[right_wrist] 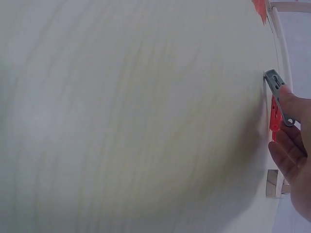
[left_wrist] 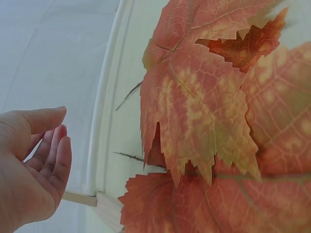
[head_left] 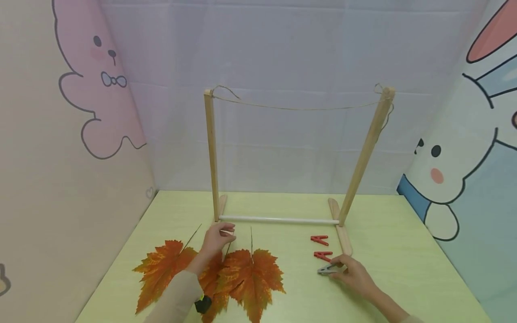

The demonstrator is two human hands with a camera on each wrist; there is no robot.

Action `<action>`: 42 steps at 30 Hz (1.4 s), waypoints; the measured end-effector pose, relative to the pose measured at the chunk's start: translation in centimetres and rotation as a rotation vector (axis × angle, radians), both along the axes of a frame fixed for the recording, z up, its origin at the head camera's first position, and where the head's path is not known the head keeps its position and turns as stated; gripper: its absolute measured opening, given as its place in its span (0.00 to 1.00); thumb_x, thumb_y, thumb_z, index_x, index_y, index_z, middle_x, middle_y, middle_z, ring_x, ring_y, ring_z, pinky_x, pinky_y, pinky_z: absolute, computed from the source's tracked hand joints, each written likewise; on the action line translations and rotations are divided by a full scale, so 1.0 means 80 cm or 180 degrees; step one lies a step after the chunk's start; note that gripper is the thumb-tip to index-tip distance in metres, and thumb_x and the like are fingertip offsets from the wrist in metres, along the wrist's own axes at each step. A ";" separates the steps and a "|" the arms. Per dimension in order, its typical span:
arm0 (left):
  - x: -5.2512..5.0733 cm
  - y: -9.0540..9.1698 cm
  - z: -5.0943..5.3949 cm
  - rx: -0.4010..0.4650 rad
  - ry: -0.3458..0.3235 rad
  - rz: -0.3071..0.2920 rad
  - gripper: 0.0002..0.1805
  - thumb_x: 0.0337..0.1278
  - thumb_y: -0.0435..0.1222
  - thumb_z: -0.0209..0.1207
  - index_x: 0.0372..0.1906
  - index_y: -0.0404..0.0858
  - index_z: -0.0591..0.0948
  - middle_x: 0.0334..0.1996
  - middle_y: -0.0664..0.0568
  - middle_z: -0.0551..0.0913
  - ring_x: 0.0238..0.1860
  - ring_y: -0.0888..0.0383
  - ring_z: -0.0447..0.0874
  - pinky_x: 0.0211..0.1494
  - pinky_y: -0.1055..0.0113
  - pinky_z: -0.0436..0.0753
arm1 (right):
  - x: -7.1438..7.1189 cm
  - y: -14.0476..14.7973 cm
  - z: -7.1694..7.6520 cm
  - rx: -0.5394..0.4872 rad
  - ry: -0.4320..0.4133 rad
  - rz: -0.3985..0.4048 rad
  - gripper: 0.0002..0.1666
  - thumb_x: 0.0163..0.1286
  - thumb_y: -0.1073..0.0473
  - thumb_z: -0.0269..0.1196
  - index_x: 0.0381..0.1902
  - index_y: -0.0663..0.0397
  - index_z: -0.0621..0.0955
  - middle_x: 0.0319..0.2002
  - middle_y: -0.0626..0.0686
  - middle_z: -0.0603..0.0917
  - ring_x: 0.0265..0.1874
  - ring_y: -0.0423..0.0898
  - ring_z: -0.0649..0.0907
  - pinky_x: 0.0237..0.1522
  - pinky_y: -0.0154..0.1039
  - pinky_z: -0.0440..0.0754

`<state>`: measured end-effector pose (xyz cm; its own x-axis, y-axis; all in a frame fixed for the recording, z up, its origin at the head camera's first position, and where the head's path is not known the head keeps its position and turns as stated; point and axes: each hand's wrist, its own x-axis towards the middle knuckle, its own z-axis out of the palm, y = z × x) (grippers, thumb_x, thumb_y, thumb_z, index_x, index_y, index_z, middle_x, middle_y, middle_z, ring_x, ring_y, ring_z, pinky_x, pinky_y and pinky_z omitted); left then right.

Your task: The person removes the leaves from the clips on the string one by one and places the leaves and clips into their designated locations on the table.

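Note:
My right hand (head_left: 355,277) pinches a grey clothespin (head_left: 326,269) between thumb and fingers, low over the table. The same grey clothespin (right_wrist: 276,83) shows at the right edge of the right wrist view. Two red clothespins lie just beyond it, a farther one (head_left: 319,240) and a nearer one (head_left: 322,255). My left hand (head_left: 215,240), fingers loosely bent and holding nothing, hovers above the stems of orange artificial maple leaves. One leaf (head_left: 252,280) lies right of that hand and another (head_left: 165,267) left; a third (head_left: 210,280) is partly hidden by the forearm and the right leaf.
Behind the leaves stands a wooden frame with a left post (head_left: 212,157), a right post (head_left: 365,157) and a white bottom rod (head_left: 278,220). Twine (head_left: 291,109) sags between the post tops. Printed fabric walls enclose the pale yellow table (head_left: 404,251).

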<state>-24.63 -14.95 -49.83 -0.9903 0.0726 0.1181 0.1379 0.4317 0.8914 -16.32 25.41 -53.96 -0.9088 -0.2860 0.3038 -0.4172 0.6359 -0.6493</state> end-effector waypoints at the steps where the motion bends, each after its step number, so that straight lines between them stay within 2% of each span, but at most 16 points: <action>1: 0.001 -0.002 0.001 0.0015 -0.0006 0.0009 0.15 0.43 0.23 0.63 0.41 0.28 0.80 0.35 0.39 0.82 0.32 0.50 0.82 0.34 0.61 0.81 | 0.000 -0.001 -0.002 0.0013 0.0017 -0.0008 0.15 0.47 0.63 0.70 0.34 0.58 0.79 0.30 0.49 0.81 0.30 0.37 0.77 0.26 0.30 0.76; 6: 0.006 -0.011 0.003 0.0022 -0.0060 0.0069 0.14 0.42 0.23 0.63 0.40 0.29 0.81 0.35 0.39 0.81 0.31 0.50 0.82 0.33 0.61 0.81 | 0.006 -0.002 -0.006 0.0211 0.0089 -0.0083 0.16 0.46 0.60 0.71 0.34 0.55 0.80 0.31 0.46 0.80 0.28 0.36 0.76 0.27 0.31 0.75; 10: 0.004 -0.020 0.001 0.0119 -0.0171 0.0126 0.15 0.44 0.23 0.62 0.43 0.29 0.80 0.37 0.36 0.80 0.32 0.51 0.81 0.34 0.62 0.81 | 0.009 -0.002 -0.007 0.0398 0.0138 -0.0138 0.16 0.46 0.57 0.72 0.33 0.52 0.80 0.32 0.42 0.79 0.28 0.33 0.74 0.28 0.32 0.74; 14: 0.003 -0.028 0.000 0.0169 -0.0198 0.0144 0.16 0.45 0.24 0.62 0.44 0.27 0.79 0.39 0.35 0.80 0.33 0.51 0.81 0.34 0.62 0.81 | 0.009 -0.002 -0.008 0.0382 0.0251 -0.0086 0.16 0.45 0.58 0.72 0.32 0.51 0.80 0.32 0.42 0.79 0.29 0.33 0.74 0.28 0.32 0.73; 21: 0.012 -0.038 -0.006 0.0087 -0.0239 0.0222 0.17 0.45 0.23 0.62 0.45 0.25 0.78 0.39 0.35 0.80 0.33 0.50 0.81 0.35 0.62 0.81 | 0.008 -0.003 -0.014 0.0321 0.0335 -0.0049 0.16 0.43 0.59 0.73 0.32 0.51 0.80 0.31 0.42 0.79 0.30 0.33 0.74 0.29 0.32 0.73; 27: 0.019 -0.048 -0.015 -0.0084 -0.0327 0.0310 0.17 0.47 0.25 0.61 0.46 0.26 0.78 0.38 0.38 0.80 0.35 0.50 0.81 0.38 0.60 0.81 | 0.008 -0.004 -0.016 0.0289 0.0264 -0.0087 0.17 0.43 0.57 0.73 0.33 0.51 0.81 0.33 0.42 0.79 0.32 0.35 0.76 0.32 0.33 0.75; 33: 0.020 -0.065 -0.020 -0.0032 -0.0367 0.0372 0.18 0.47 0.25 0.61 0.47 0.27 0.77 0.39 0.38 0.80 0.36 0.48 0.82 0.38 0.59 0.81 | 0.008 -0.003 -0.012 0.0334 0.0132 -0.0112 0.18 0.45 0.54 0.72 0.34 0.51 0.81 0.35 0.43 0.80 0.33 0.39 0.77 0.33 0.35 0.75; 37: 0.015 -0.080 -0.020 -0.0188 -0.0298 0.0484 0.18 0.47 0.27 0.62 0.47 0.27 0.77 0.38 0.40 0.81 0.35 0.49 0.82 0.36 0.61 0.81 | 0.008 -0.003 -0.012 0.0382 0.0083 -0.0137 0.18 0.45 0.55 0.72 0.34 0.51 0.81 0.35 0.43 0.79 0.32 0.37 0.76 0.33 0.34 0.75; 42: 0.010 -0.101 -0.015 -0.0670 -0.0066 0.0499 0.18 0.48 0.29 0.62 0.47 0.29 0.78 0.39 0.38 0.81 0.38 0.47 0.80 0.38 0.58 0.81 | 0.008 -0.006 -0.004 0.0274 -0.0129 -0.0369 0.17 0.46 0.56 0.72 0.35 0.53 0.80 0.32 0.43 0.79 0.30 0.37 0.76 0.30 0.32 0.75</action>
<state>-23.86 -23.06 -51.07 -0.9935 -0.0612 0.0963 0.0374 0.6226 0.7816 -15.65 24.95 -54.30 -0.9483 -0.2017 0.2451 -0.3122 0.7323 -0.6052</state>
